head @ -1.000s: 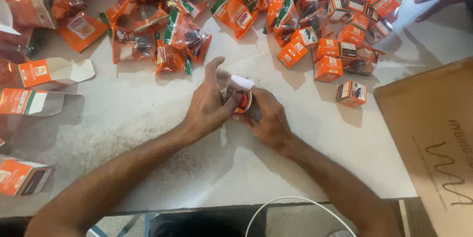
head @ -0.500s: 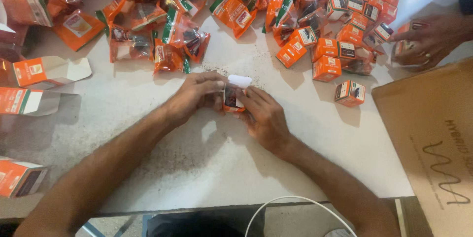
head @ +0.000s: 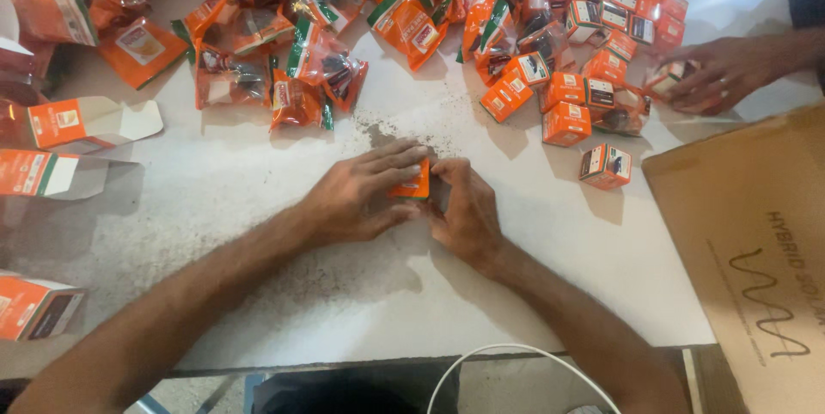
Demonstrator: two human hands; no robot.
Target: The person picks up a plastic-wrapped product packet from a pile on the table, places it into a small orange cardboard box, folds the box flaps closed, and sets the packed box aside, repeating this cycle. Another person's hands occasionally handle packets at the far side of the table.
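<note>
Small orange cardboard carton (head: 412,184) lies low on the white counter (head: 258,182), pinched between both hands so it cannot slide. Left hand (head: 361,195) covers its near side with fingers pressed flat; right hand (head: 464,208) closes against its other edge. Finished orange boxes (head: 593,79) and clear sachets (head: 318,70) are heaped beyond, where a co-worker's hand (head: 718,74) reaches.

small box (head: 411,184): orange, pressed between both hands on the desk
pouches (head: 314,79): orange-green, heaped beyond the left hand
closed cartons (head: 593,53): orange, piled beyond the right hand
open cartons (head: 82,122): orange-white, far left
cardboard box (head: 756,242): brown, far right
</note>
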